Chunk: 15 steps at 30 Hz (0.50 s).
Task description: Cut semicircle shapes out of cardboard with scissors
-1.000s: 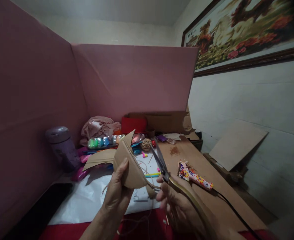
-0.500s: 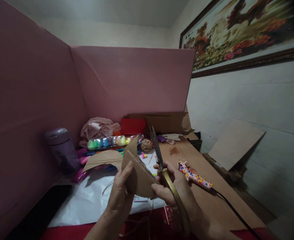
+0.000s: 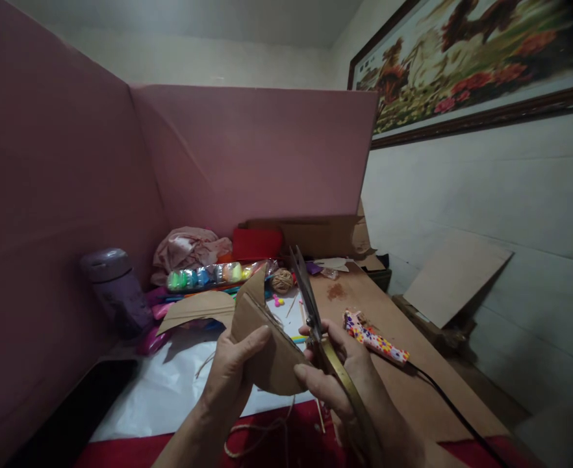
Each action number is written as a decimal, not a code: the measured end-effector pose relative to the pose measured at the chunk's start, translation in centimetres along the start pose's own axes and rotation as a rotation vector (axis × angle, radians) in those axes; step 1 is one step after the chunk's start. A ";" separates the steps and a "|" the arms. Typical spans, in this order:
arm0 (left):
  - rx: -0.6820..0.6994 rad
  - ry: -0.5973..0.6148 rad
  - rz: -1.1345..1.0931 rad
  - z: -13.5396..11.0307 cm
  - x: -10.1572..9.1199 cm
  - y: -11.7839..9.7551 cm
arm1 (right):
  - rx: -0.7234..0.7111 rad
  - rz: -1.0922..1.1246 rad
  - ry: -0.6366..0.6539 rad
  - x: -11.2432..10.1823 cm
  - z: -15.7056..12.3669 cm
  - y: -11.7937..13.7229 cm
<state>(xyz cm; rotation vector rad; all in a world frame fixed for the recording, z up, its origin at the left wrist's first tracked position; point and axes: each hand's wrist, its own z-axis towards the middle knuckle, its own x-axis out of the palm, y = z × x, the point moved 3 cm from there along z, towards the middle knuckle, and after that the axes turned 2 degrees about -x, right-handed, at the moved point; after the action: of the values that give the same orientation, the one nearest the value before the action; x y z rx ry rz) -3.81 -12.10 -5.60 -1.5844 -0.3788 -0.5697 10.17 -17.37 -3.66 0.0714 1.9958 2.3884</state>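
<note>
My left hand grips a curved piece of brown cardboard with the thumb pressed on its face. My right hand is closed on a pair of scissors with brass-coloured handles. The dark blades point up and away, right beside the cardboard's right edge. A loose string hangs below the cardboard over the red cloth.
A wooden table carries a dotted glue gun with a black cord, white paper, a ball of twine, a pack of coloured clay, a purple bottle, pink cloth and cardboard boxes. Pink board walls stand left and behind.
My right hand turned the scissors from lying low beneath the cardboard to blades pointing upward beside it. My left hand tilted the cardboard slightly toward the right.
</note>
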 end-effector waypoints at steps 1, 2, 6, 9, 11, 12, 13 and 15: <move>0.007 0.003 -0.014 0.0 -0.1 -0.1 | 0.009 -0.004 0.027 -0.2 -0.1 0.0; 0.014 0.008 -0.035 0.0 -0.1 -0.3 | 0.021 -0.022 0.067 -0.6 -0.3 -0.1; 0.051 0.006 -0.137 0.0 -0.3 -0.8 | 0.042 -0.189 0.242 -2.4 -1.4 -1.4; 0.056 -0.013 -0.165 -0.1 -0.3 -0.7 | 0.030 -0.317 0.324 -3.6 -2.2 -1.9; 0.043 -0.010 -0.159 -0.1 -0.2 -0.5 | 0.038 -0.385 0.336 -3.9 -2.5 -1.4; 0.034 -0.003 -0.153 -0.1 -0.2 -0.4 | 0.038 -0.422 0.333 -4.0 -2.5 -1.0; 0.027 0.004 -0.146 -0.1 -0.1 -0.4 | 0.028 -0.466 0.318 -4.0 -2.5 -0.4; 0.025 0.015 -0.133 -0.1 0.1 -0.3 | -0.012 -0.566 0.273 -4.1 -2.3 0.7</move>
<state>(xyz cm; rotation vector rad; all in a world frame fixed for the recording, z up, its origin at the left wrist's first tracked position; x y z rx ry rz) -3.97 -12.21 -5.29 -1.5380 -0.4811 -0.6762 14.18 -19.99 -3.42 -0.7502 1.7705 2.1149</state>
